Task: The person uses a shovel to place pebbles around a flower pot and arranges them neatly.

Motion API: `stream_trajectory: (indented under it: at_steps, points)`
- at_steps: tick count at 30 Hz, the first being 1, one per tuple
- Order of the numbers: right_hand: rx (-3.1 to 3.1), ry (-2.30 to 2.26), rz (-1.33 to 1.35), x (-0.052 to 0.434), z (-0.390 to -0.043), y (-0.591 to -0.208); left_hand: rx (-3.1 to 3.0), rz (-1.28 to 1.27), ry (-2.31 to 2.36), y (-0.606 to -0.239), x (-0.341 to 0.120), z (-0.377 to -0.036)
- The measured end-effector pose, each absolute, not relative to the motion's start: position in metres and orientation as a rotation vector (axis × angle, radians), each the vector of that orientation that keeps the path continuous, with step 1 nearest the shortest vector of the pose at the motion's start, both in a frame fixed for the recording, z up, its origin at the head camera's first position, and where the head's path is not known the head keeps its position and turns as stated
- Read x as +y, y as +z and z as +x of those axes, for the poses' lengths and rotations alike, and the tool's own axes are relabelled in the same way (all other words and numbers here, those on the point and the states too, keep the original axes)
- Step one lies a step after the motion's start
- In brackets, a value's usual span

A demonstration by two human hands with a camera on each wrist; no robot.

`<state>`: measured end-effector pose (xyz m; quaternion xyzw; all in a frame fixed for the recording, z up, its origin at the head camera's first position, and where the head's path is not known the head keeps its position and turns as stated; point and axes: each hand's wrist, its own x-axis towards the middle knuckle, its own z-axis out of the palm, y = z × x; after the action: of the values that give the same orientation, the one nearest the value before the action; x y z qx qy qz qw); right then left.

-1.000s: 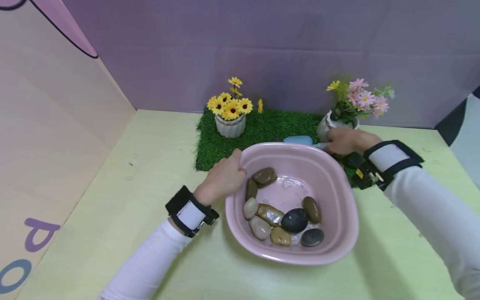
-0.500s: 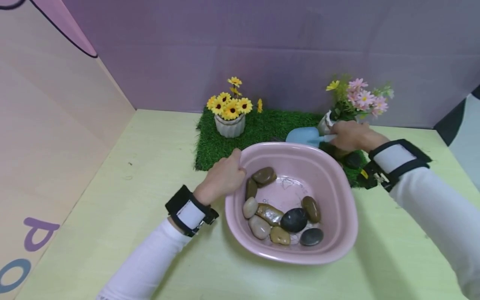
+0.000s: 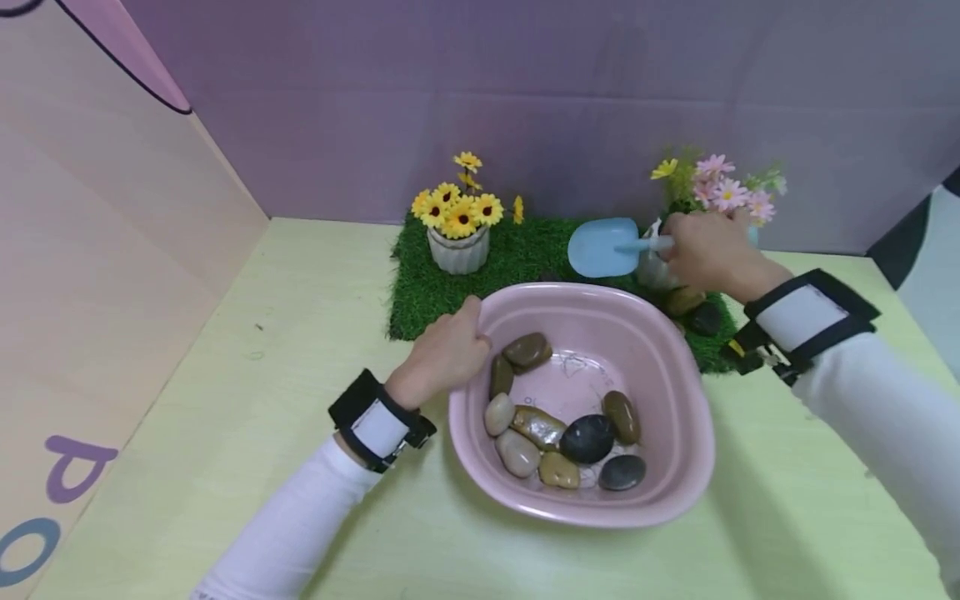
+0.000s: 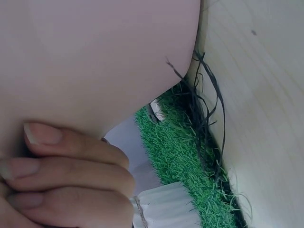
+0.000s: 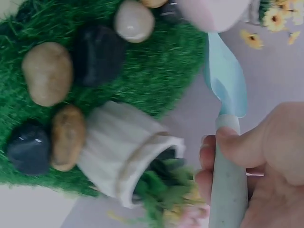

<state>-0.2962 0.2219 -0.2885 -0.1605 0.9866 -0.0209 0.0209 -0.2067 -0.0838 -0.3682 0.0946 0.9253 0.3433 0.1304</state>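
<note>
Head view: trowel (image 3: 602, 247) in right hand (image 3: 705, 252)

Right hand (image 3: 705, 250) covers most of the trowel (image 3: 600, 247) handle; right pot (image 3: 651, 267) mostly hidden behind it.

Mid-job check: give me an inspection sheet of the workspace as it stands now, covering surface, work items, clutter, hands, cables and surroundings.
Surface: pale green table, grass mat at the back.
Work items: pink basin holding nine stones; blue trowel held above the mat.
Clutter: sunflower pot; pink-flower pot, loose pebbles on the mat around it.
Hands: left hand grips the basin rim; right hand grips the trowel handle.
Cables: nothing seen.
Surroundings: purple back wall, pink left panel.
</note>
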Motion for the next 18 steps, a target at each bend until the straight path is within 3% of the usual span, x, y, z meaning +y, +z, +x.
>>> stream_trajectory:
  at_steps: [11,18]
  points:
    - [3.117,-0.086,-0.527,0.21,-0.271,-0.253,2.695,0.283,1.001,-0.366,-0.083,-0.207]
    - [2.894,0.156,-0.504,0.202,-0.255,-0.235,2.68,0.268,1.009,-0.365,-0.083,-0.206]
